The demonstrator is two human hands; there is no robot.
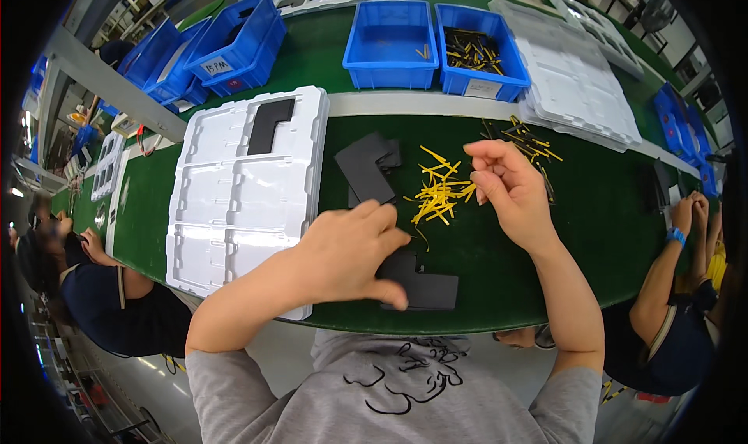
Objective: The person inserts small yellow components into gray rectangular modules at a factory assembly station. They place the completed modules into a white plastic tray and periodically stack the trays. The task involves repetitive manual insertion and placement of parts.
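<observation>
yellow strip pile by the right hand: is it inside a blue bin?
No, the yellow strips lie loose on the green tabletop, to the left of the right hand.

green bench [506,268] beneath a white tray [204,183], black l-shaped pieces [428,290] and loose yellow strips [438,199]

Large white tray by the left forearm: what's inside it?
The white tray holds a black L-shaped piece in its upper-right compartment. The left forearm crosses the lower-right compartment, so anything under it there cannot be seen.
</observation>
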